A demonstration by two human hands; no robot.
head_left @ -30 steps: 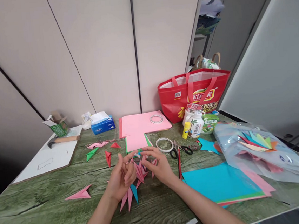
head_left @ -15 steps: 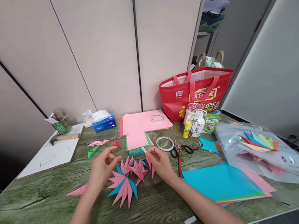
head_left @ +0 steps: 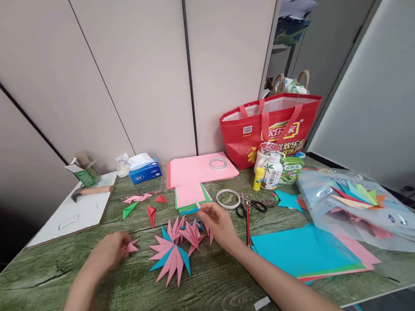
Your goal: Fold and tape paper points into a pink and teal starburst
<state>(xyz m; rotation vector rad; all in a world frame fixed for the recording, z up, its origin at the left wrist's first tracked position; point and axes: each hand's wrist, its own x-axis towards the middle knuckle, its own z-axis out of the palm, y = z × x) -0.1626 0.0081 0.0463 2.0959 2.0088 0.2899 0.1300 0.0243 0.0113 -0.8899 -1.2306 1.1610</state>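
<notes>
My left hand (head_left: 108,250) is closed around a pink folded paper piece (head_left: 131,247) low over the table, with only the piece's pointed end showing. Between thumb and fingertips, my right hand (head_left: 217,223) pinches a small white strip (head_left: 198,206). Between the hands lies a paper fan star (head_left: 171,261) of pink and blue points. A second pink folded cluster (head_left: 192,236) touches its right side, partly hidden by my right fingers. A red folded piece (head_left: 151,216) rests behind the star, and a green folded piece (head_left: 129,210) lies farther left.
Behind are small square papers (head_left: 189,195), tape rolls (head_left: 228,199), scissors (head_left: 258,206) and a pencil (head_left: 248,222). Blue sheets (head_left: 304,249) and a plastic bag (head_left: 374,212) lie right. A hammer (head_left: 97,189) rests on a white board (head_left: 70,217). A white scrap (head_left: 262,303) lies in front.
My left hand has moved left and toward me and taken hold of the pink folded piece. A red folded piece now lies where that hand was. My right hand stays with the strip.
</notes>
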